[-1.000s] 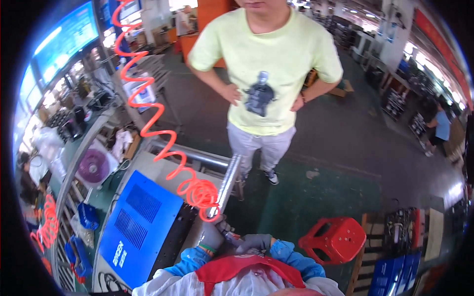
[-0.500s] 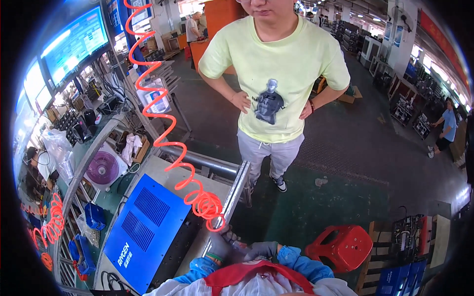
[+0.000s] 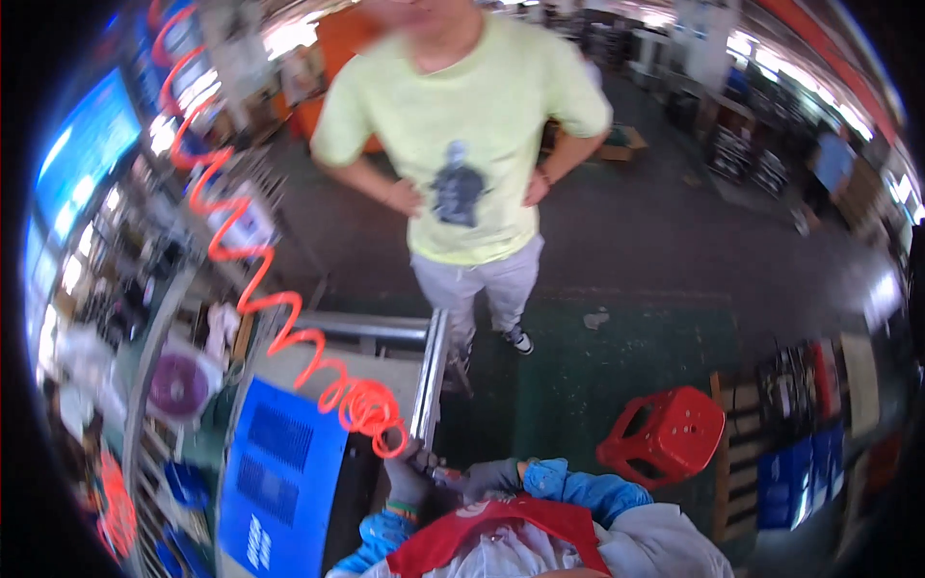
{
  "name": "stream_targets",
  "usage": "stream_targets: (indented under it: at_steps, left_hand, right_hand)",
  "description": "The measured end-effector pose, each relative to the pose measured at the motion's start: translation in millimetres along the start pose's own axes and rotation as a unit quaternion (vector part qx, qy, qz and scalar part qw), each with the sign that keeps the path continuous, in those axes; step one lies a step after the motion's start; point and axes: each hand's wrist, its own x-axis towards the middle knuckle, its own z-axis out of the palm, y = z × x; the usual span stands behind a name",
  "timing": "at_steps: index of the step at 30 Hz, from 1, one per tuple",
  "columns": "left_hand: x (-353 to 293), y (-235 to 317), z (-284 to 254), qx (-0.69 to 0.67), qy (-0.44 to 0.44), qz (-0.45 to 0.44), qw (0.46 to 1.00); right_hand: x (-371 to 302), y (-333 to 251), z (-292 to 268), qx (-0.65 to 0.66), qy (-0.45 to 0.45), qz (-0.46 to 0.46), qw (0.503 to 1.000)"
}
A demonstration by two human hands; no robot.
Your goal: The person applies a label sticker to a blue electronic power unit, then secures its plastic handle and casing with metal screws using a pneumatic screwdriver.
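Note:
My left hand [image 3: 409, 484], in a grey glove, is closed just below the lower end of a coiled orange air hose [image 3: 371, 409]. My right hand [image 3: 492, 478], also gloved in grey, is closed in front of my red apron [image 3: 540, 525]. Between the two hands shows a small dark object [image 3: 445, 475]; its kind is too blurred to tell, and my fingers partly hide it. Left of my hands, a blue metal case [image 3: 279, 482] with two slotted vent panels lies on the workbench [image 3: 371, 369], its black side toward me.
A person in a yellow-green shirt [image 3: 462, 144] stands facing me beyond the metal rail [image 3: 431, 371], hands on hips. At right are a red plastic stool [image 3: 665, 433] and a wooden pallet [image 3: 737, 462] bearing blue cases. A purple fan [image 3: 180, 383] and screens [image 3: 89, 154] stand left.
The view has swung, so the person, hose and screens sit further left and blur. My hands stay close together, slightly left in view. The standing person keeps both hands on the hips.

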Motion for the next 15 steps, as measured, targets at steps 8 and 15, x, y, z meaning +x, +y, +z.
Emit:
stream_targets:
  at_steps: [8,15]
  left_hand:
    - [16,89,27,-0.331,-0.19,0.074,0.921]
    - [24,121,26,-0.409,-0.237,0.059,0.879]
  right_hand:
    - [-67,-63,-16,0.323,0.053,-0.108,0.939]
    - [-56,-78,-18,0.49,-0.073,-0.239,0.835]
